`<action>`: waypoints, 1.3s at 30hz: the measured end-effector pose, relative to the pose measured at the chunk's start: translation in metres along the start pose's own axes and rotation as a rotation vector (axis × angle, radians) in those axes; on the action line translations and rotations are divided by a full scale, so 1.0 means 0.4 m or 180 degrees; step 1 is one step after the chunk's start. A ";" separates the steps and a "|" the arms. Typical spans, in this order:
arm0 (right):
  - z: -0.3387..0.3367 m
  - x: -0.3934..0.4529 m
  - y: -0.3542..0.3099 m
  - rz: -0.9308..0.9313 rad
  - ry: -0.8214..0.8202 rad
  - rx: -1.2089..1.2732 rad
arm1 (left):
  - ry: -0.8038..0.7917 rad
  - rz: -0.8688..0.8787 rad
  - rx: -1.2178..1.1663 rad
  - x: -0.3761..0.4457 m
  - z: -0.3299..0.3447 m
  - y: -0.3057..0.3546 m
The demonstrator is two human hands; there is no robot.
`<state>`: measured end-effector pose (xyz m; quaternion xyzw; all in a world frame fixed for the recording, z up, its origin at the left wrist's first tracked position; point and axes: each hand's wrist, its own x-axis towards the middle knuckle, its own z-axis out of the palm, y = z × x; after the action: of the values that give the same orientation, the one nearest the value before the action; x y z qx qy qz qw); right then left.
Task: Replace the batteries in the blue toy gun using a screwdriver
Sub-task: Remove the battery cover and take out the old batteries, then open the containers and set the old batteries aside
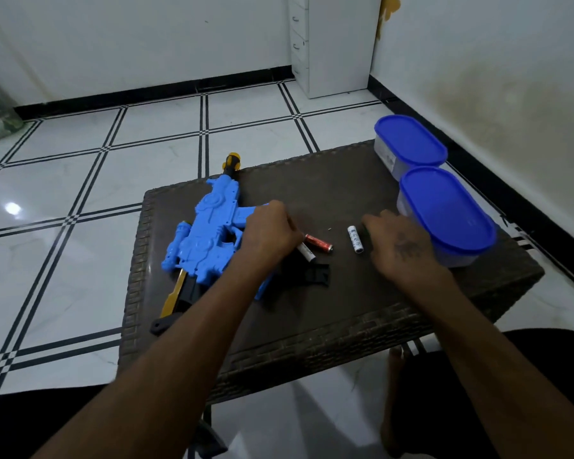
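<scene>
The blue toy gun (209, 233) lies on the left of the dark brown table (328, 180), its yellow-and-black muzzle pointing away from me. My left hand (269, 231) rests over the gun's grip with its fingers curled round it. A red battery (318, 243) and a white battery (307, 254) lie just right of that hand. Another white battery (355, 239) lies further right. My right hand (400, 248) is palm down beside it, fingertips over a small dark object (367, 234) that is mostly hidden. A black cover piece (318, 275) lies nearer me, and a tiny screw (329, 229) sits between the batteries.
Two clear containers with blue lids (411, 140) (448, 210) stand on the table's right side, the nearer one touching my right hand. A white cabinet (335, 44) stands against the far wall. Tiled floor surrounds the table.
</scene>
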<state>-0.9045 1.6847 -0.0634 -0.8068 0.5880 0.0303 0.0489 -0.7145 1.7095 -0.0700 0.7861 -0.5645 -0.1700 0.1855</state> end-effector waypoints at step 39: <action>-0.159 0.442 0.083 -0.0888 -0.0739 0.0592 | 0.1008 0.0920 0.0102 0.107 -0.044 0.035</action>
<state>-0.8824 1.5000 -0.0203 -0.8635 0.4612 0.0617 0.1944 -0.7047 1.6665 -0.0505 0.7167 -0.6379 -0.0071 0.2818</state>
